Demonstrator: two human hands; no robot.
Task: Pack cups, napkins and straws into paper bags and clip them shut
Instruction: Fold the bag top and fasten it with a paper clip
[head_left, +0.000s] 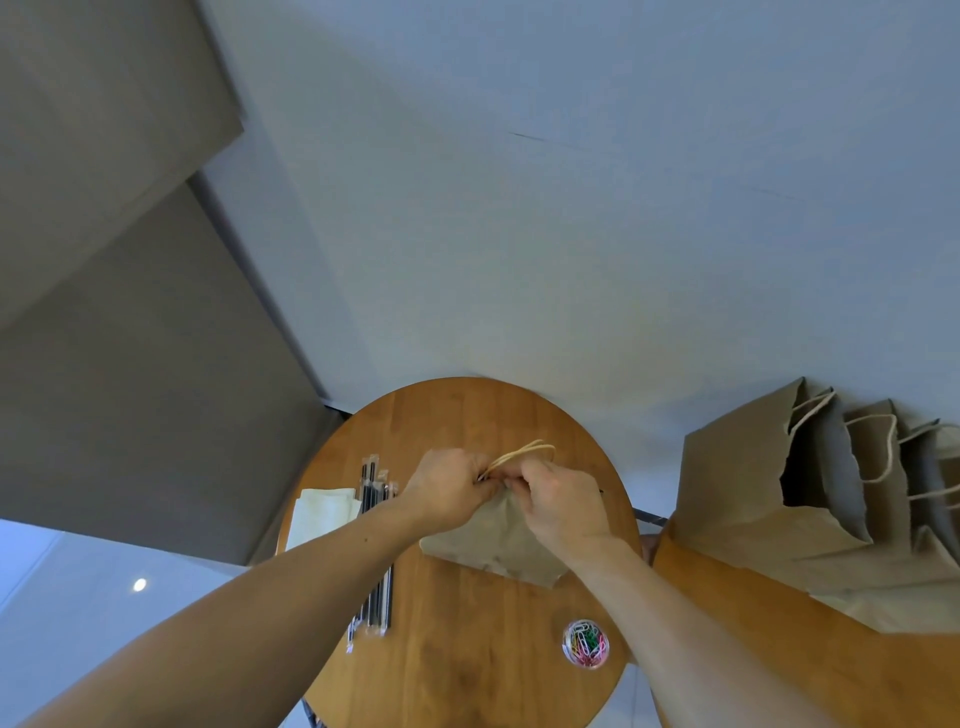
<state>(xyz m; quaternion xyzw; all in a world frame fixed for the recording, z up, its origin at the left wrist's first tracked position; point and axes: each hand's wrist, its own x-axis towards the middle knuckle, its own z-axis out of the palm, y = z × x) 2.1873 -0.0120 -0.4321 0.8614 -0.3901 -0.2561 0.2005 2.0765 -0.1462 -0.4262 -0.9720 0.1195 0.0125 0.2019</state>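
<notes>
A brown paper bag (493, 545) stands on the round wooden table (457, 649). Its twisted paper handles (524, 451) stick up behind my fingers. My left hand (447, 488) and my right hand (556, 499) meet at the bag's top edge and both pinch it together. Whether a clip sits between the fingers is hidden. Wrapped black straws (375, 551) lie left of the bag, partly under my left forearm. A stack of white napkins (322, 514) lies at the table's left edge. A clear tub of coloured paper clips (585, 643) stands near the table's front right.
Several open brown paper bags with handles (810, 483) stand on a second wooden surface (779, 649) to the right. A pale wall rises behind the table, and a grey panel fills the left.
</notes>
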